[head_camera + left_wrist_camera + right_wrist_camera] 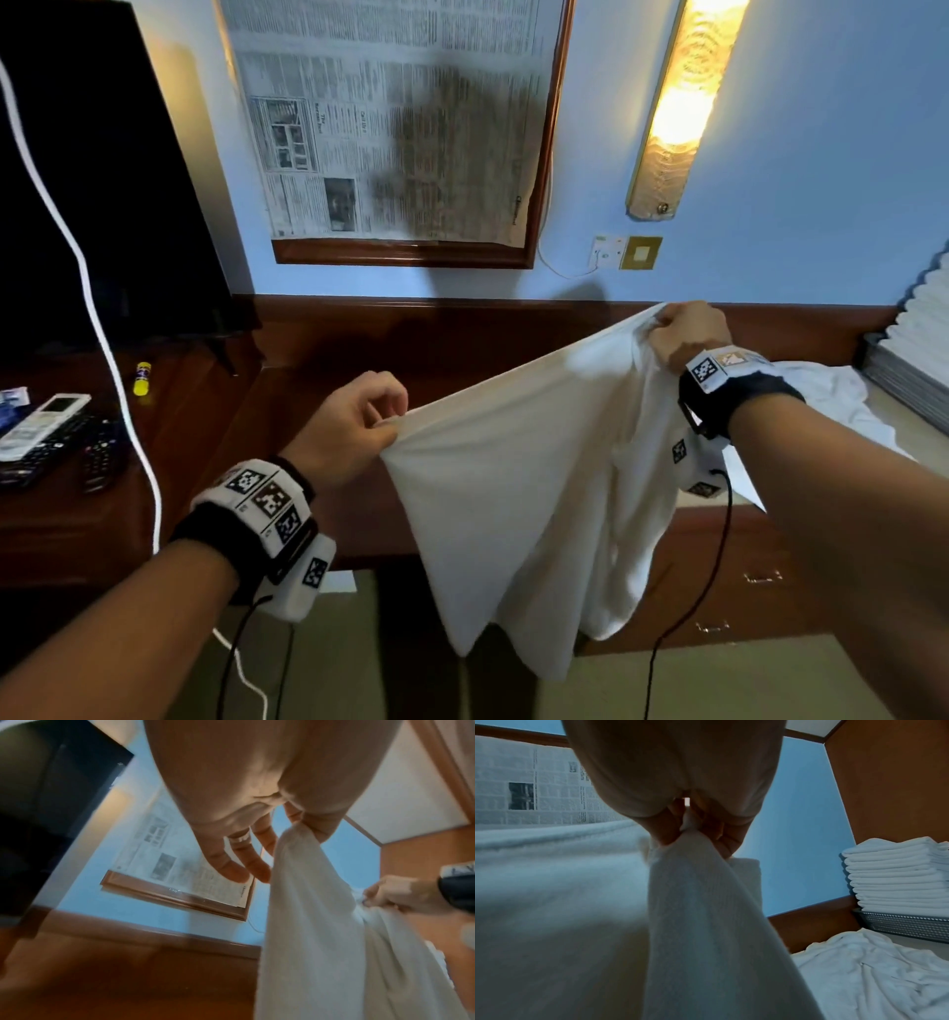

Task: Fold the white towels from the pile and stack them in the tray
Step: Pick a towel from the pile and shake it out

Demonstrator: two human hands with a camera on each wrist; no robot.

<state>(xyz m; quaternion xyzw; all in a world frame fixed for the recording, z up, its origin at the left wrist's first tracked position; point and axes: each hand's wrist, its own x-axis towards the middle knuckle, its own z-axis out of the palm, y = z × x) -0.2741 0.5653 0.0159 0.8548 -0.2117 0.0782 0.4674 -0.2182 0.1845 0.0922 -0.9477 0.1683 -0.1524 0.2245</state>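
Towel: you hold one towel (518,493) up in the air, left of the tray (906,925), hanging from two corners.
Left hand (354,431): pinches one corner.
Right hand (688,334): fist around the other corner.
Pile (875,969): loose towels just below tray, count unclear.
Stack (895,874): one, in tray.

Dim, blurred; glaring wall lamp (683,108)

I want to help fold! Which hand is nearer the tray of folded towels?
The right hand. It grips the hanging white cloth towel on the side where the grey mesh tray stands, while the left hand pinches the opposite corner, farther away.
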